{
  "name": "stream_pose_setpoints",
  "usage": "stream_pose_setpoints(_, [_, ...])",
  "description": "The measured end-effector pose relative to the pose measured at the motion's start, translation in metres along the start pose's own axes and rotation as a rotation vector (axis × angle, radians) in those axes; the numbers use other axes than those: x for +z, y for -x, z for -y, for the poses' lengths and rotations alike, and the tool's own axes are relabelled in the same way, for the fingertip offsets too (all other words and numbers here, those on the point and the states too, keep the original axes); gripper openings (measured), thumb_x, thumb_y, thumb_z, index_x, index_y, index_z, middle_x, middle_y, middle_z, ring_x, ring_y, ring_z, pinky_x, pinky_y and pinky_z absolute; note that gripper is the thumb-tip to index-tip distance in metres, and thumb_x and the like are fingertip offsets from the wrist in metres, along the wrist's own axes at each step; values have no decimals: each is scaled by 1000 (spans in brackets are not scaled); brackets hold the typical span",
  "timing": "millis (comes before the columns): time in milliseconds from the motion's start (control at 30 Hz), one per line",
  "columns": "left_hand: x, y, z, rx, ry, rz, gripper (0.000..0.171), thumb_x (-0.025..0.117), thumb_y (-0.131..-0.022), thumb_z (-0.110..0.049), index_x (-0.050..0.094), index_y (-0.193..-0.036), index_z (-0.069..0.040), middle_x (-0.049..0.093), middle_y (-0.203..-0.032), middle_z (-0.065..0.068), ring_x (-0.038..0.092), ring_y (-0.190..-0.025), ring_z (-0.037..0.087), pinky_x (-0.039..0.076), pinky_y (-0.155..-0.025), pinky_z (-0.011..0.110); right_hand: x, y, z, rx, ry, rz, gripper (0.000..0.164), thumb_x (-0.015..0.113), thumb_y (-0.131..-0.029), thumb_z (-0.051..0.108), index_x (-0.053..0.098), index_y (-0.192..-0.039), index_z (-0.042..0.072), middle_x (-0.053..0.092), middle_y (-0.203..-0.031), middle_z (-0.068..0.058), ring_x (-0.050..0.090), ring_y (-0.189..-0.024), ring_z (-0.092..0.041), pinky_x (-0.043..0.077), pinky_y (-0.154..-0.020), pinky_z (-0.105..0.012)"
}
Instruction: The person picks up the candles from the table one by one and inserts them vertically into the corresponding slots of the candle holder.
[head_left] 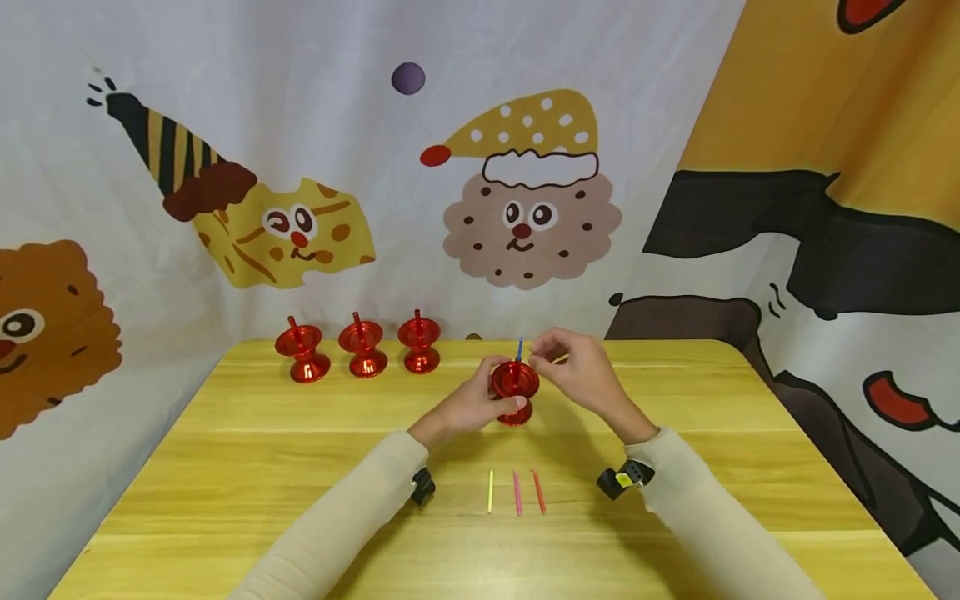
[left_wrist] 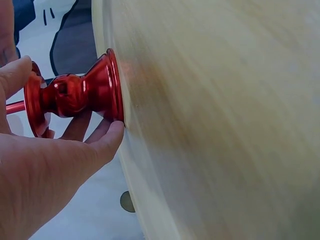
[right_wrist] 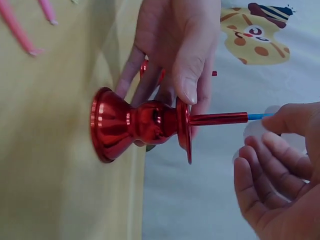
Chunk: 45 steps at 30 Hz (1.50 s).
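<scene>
My left hand [head_left: 480,398] grips a shiny red candle holder [head_left: 517,382], which stands upright; the left wrist view shows thumb and fingers around it. A slim blue candle [head_left: 521,348] rises from the tube [right_wrist: 220,118] at the holder's centre. Beside that candle is my right hand [head_left: 581,371], its fingers loosely bent. A narrow gap seems to part them in the head view, while in the right wrist view a fingertip covers the candle's upper end. Nearer the front lie a yellow candle [head_left: 491,492], a pink candle [head_left: 517,493] and a red candle [head_left: 538,492].
Three more red candle holders, a left one [head_left: 303,350], a middle one [head_left: 363,346] and a right one [head_left: 420,343], line the back left of the wooden table [head_left: 225,467]. Behind the table hangs a cloth [head_left: 405,208] printed with cartoon figures.
</scene>
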<state>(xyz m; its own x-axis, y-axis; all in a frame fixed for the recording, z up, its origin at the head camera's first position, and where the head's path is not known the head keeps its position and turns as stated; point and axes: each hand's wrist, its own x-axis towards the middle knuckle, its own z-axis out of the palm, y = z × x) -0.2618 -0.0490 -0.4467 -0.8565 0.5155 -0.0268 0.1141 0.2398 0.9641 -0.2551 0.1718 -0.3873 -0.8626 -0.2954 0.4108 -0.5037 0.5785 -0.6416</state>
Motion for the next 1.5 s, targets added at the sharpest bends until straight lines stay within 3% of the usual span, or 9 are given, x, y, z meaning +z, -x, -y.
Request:
stream_pose_setpoints(100, [2,-3,0,-11,-2,-2,77,74,-108,-24,27,-167,-5,60,-154,22,56,-146,36,44,-121,52,-7,18,0,44,16,76,2,80,-98,7,79,-99,6,76,-89,3,71,-82,-16,61,-73,-35])
stream_pose_setpoints(333, [6,-13,0,-8,-3,-5,78,75,-108,-22,27,-168,-5,59,-155,25,58,-144,38,49,-117,51,-8,67,6,46,37,395,9,81,-95,6,76,-91,13,70,-79,11,63,-71,-4,54,-64,-26])
stream_pose_setpoints(500, [10,-17,-2,0,-3,1,77,74,-108,-20,27,-167,-4,58,-155,26,57,-145,39,48,-118,51,5,90,4,90,8,501,11,85,-93,13,75,-90,14,66,-72,13,57,-61,-2,48,-56,-24])
stream_pose_setpoints(700, [18,-22,-7,-10,-28,7,78,75,-108,-25,29,-167,-7,58,-156,24,56,-145,36,43,-122,50,18,98,-1,113,-2,495,24,94,-88,22,71,-83,18,65,-66,15,55,-57,0,44,-53,-22])
stream_pose_setpoints(933, [26,-29,-10,-3,-16,1,78,76,-106,-24,29,-166,-6,60,-154,23,58,-144,36,44,-121,51,27,99,2,129,22,489,28,97,-82,23,70,-80,19,63,-63,17,54,-56,0,42,-52,-22])
stream_pose_setpoints(1500, [38,-34,-12,-5,-34,-25,85,78,-105,-27,27,-169,-4,57,-156,25,56,-145,39,45,-120,54,26,101,6,197,46,512,25,98,-76,9,75,-84,14,65,-68,13,60,-61,-7,49,-57,-26])
